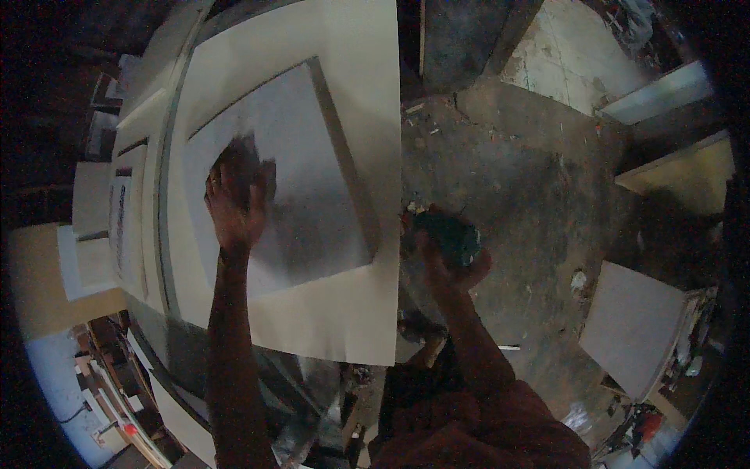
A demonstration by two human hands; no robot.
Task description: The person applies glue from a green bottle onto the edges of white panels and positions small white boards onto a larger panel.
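Observation:
A flat whitish panel (pixel 301 117) with a thick brown edge lies tilted on a larger cream sheet (pixel 355 313). My left hand (pixel 237 207) reaches over the panel's left half, fingers bent around a small dark object (pixel 241 150) that is blurred and hard to make out. Off to the right, past the sheet's edge and above the floor, my right hand (pixel 461 270) is closed around a dark green, rounded object (pixel 451 237). Its kind is unclear in the dim light.
A concrete floor (pixel 539 211) with scattered scraps lies to the right. Beyond it stand a pale board (pixel 634 324) leaning by a pile of odds and ends and a yellowish board (pixel 680 172). More panels (pixel 129 227) line the left, above wood offcuts (pixel 109 383).

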